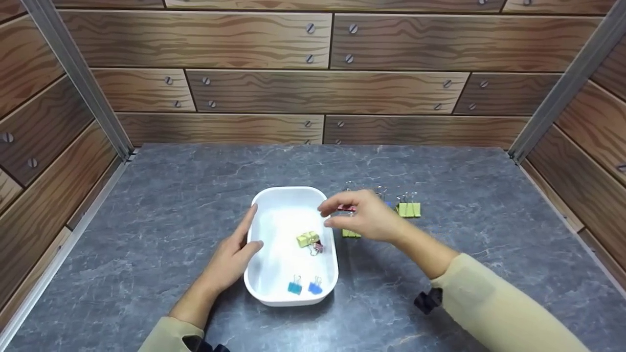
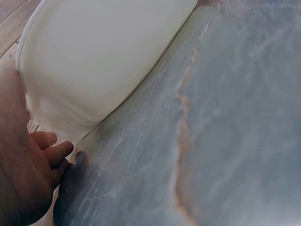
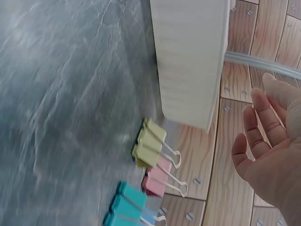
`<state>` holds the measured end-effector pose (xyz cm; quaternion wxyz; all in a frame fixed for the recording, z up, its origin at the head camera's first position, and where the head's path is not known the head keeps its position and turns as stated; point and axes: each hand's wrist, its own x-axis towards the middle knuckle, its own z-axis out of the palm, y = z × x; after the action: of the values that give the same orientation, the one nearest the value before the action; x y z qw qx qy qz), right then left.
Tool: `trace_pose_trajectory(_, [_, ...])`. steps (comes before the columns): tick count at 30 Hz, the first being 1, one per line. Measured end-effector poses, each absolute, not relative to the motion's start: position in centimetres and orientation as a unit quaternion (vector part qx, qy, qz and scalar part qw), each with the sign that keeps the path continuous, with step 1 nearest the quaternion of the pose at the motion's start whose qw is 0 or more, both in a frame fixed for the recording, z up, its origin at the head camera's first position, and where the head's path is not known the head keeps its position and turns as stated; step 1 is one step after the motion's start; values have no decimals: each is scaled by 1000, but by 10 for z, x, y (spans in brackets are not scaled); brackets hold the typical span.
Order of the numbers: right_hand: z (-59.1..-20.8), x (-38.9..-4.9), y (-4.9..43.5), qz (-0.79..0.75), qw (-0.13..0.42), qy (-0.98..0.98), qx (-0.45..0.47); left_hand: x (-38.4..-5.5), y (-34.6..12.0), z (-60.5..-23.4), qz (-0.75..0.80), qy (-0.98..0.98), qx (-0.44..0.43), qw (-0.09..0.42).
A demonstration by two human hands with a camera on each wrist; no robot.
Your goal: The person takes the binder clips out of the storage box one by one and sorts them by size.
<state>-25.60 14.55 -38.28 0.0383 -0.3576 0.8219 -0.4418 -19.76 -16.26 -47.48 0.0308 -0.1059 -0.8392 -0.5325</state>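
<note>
A white plastic tub (image 1: 266,269) stands on the table. My left hand (image 1: 230,261) holds its left side, thumb over the rim and the other fingers along the outer wall. My right hand (image 1: 367,215) hovers at the right rim, fingers loosely bent and apart, with nothing seen between them. Inside the tub lie a yellow-green binder clip (image 1: 307,239) beside a dark pink binder clip (image 1: 318,247), and, nearer me, a teal binder clip (image 1: 294,287) and a blue binder clip (image 1: 315,287).
Right of the tub are more binder clips: yellow-green clips (image 1: 409,209), a pink clip (image 3: 157,179) and a teal clip (image 3: 127,205). My right hand partly covers this group in the head view. Wood-patterned walls (image 1: 254,90) enclose the grey marbled tabletop (image 1: 161,210).
</note>
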Motion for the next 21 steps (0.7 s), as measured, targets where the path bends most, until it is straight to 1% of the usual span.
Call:
trace_pose_trajectory(5, [-391,-257,133,-411,53,831,-370,-197,-163,-474,-531,-840,-105,29])
trace_pose_trajectory(12, [-406,-264,126,-363,51,835,-410,-197,-165,-475,-531,-839,-113,38])
trace_pose_trajectory(21, [-413,-273,123,-303,72,855,-415,-197,-163,-473,-527,-843,-109,31])
